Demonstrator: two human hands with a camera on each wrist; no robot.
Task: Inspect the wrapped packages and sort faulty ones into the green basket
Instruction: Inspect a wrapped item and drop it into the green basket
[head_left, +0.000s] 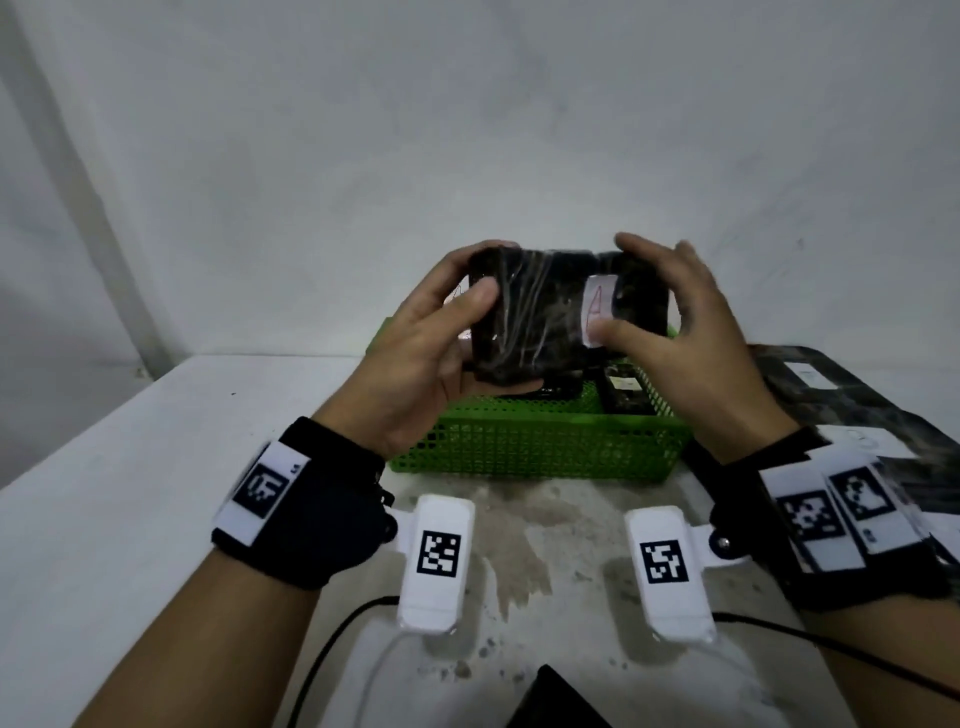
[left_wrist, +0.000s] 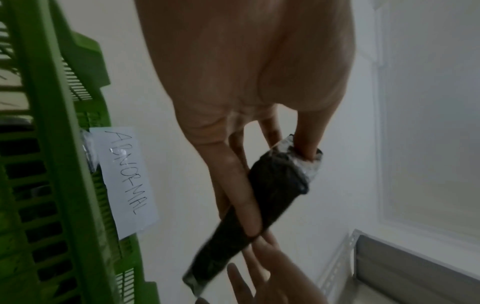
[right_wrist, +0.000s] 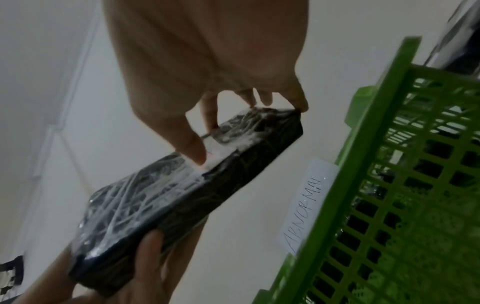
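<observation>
so i've got the wrapped package (head_left: 550, 317) held up in the air, long axis running left-right, one end in each grip. left hand (head_left: 426, 353) is clamped round its left end, right hand (head_left: 675, 332) pinches the right end, thumb by the paper label (head_left: 597, 306). the green basket (head_left: 540, 441) sits right below and just behind it on the counter (head_left: 130, 467), top open, a couple of packages already in. straight drop looks clear to me.

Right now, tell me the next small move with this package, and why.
Probably lower the package into the green basket. Both the left hand and right hand grip it just above the basket, its white label reads "A", and the basket's tag reads ABNORMAL.
</observation>
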